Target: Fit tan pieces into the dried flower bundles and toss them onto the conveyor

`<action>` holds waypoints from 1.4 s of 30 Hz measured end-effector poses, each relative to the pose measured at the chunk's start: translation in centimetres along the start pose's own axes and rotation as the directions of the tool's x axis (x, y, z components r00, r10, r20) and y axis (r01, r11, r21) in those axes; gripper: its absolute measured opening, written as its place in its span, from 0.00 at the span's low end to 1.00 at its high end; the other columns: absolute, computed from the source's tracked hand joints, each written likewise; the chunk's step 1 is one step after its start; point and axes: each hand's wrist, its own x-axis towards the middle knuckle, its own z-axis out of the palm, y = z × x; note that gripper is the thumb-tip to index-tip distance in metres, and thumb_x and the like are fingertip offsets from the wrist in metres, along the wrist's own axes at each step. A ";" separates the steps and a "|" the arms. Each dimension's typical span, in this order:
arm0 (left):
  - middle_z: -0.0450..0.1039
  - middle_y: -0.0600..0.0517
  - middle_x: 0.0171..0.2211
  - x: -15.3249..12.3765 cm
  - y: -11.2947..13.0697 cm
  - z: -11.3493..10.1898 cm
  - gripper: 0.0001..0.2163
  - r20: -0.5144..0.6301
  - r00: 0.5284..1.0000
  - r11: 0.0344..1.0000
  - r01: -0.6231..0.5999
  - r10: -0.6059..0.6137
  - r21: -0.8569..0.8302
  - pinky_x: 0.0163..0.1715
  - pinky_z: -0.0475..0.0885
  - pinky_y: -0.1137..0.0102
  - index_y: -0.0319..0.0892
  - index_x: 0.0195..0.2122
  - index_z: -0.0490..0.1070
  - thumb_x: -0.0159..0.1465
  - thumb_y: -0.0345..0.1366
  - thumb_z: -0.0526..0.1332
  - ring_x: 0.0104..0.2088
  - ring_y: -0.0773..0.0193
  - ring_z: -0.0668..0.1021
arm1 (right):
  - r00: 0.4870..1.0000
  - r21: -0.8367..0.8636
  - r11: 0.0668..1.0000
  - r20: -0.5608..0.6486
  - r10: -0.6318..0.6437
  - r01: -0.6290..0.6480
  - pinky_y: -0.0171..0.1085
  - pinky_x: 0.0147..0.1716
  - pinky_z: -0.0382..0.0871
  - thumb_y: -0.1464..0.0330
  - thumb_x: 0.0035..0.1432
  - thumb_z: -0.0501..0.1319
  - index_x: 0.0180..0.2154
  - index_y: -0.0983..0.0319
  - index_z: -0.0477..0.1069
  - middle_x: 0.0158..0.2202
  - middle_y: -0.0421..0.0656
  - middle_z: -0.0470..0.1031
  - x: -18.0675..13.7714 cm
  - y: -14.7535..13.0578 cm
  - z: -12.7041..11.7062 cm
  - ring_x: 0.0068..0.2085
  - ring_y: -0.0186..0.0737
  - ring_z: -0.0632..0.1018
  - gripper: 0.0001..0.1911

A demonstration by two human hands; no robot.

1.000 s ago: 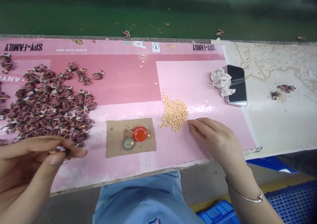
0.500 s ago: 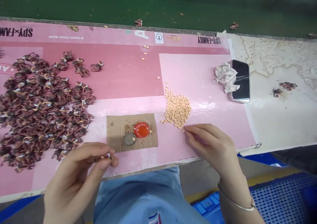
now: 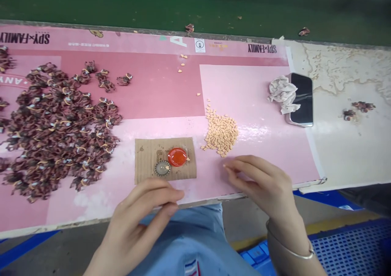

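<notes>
My left hand [image 3: 143, 217] hovers at the near edge of the pink board [image 3: 253, 93], just below a brown cardboard square [image 3: 146, 156]. Its thumb and fingers are pinched together, and whatever is inside is hidden. On the cardboard lie a red round cap [image 3: 177, 156] and a toothed metal disc [image 3: 161, 168]. My right hand [image 3: 262, 184] rests just below a heap of small tan pieces [image 3: 221, 131], and its fingertips pinch one tan piece. A big pile of dark brown pieces with yellow bands [image 3: 58, 121] covers the left side.
A black phone [image 3: 303, 101] lies at the right with a crumpled tissue [image 3: 281, 93] on its left edge. Behind the board runs a green belt [image 3: 137, 3] with a few stray pieces. Blue crates [image 3: 351, 243] stand below on the right.
My left hand left the dark pile and travelled right along the near edge, pinch kept closed. My right hand drew back a little from the tan heap with one piece.
</notes>
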 end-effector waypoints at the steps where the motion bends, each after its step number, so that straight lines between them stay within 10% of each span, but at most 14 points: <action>1: 0.78 0.55 0.40 0.2 0.1 0.4 0.10 0.012 1.000 1.000 0.000 0.000 0.017 0.38 0.79 0.86 0.47 0.47 0.77 0.72 0.26 0.61 0.37 0.72 0.83 | 0.999 0.096 0.995 -0.037 0.013 -0.009 0.32 0.32 0.78 0.78 0.67 0.64 0.39 0.61 0.73 0.32 0.41 0.81 0.2 -1.0 0.3 0.31 0.33 0.81 0.06; 10: 0.75 0.57 0.34 0.8 0.6 1.5 0.07 -0.087 0.996 0.998 -0.018 0.023 0.058 0.35 0.74 0.89 0.43 0.41 0.73 0.72 0.24 0.58 0.31 0.76 0.79 | 0.995 0.359 0.933 -0.099 0.024 0.014 0.31 0.32 0.79 0.79 0.67 0.63 0.41 0.63 0.74 0.31 0.42 0.82 2.1 -6.8 2.7 0.30 0.32 0.80 0.06; 27: 0.80 0.52 0.51 -0.6 -1.0 0.1 0.19 -0.171 0.984 0.997 0.062 -0.052 0.050 0.53 0.78 0.77 0.47 0.59 0.73 0.72 0.21 0.58 0.51 0.68 0.81 | 0.974 0.197 0.975 -0.180 0.136 -0.100 0.30 0.27 0.79 0.80 0.63 0.66 0.39 0.57 0.73 0.32 0.39 0.82 3.5 -5.0 4.3 0.29 0.32 0.81 0.11; 42: 0.84 0.55 0.43 -1.8 -1.5 0.5 0.17 -0.394 0.916 0.995 0.035 -0.070 -0.096 0.51 0.87 0.63 0.46 0.42 0.79 0.63 0.15 0.66 0.46 0.61 0.87 | 0.973 0.199 0.960 -0.081 0.217 -0.197 0.34 0.29 0.80 0.79 0.64 0.66 0.37 0.56 0.75 0.34 0.39 0.82 3.8 -5.4 3.8 0.29 0.34 0.81 0.11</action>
